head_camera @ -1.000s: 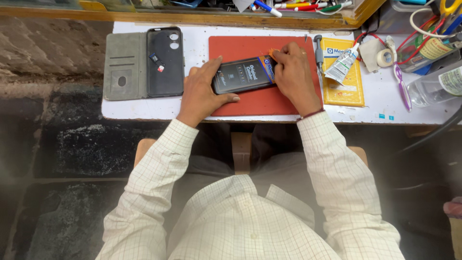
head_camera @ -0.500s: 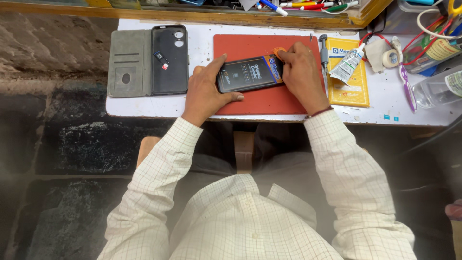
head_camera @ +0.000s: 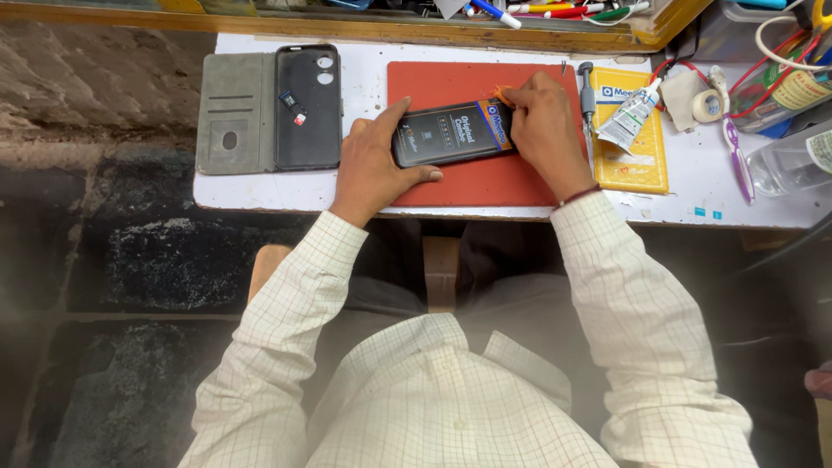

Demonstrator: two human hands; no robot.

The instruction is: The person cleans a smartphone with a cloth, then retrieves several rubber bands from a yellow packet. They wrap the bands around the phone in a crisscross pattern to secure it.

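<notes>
Head view, phone: dark rectangular smartphone [head_camera: 452, 133] lies on red mat [head_camera: 472, 178], upper centre.
Left hand [head_camera: 374, 169]: clamps its near end.
Right hand [head_camera: 544, 130]: pinches small orange tab [head_camera: 503, 93] at its far end.
Progress: printed film not yet off, apparently.

Bright, even daylight on white table [head_camera: 364, 186]; floor below dim, hazy; frame edges soft, slight wide-angle bend.

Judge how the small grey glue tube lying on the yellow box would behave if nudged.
The small grey glue tube looks light, so it would likely skid or roll across the flat yellow box. Its crumpled body suggests soft walls that dent under a pinch. Its tapered nozzle end probably makes any roll curve.
</notes>
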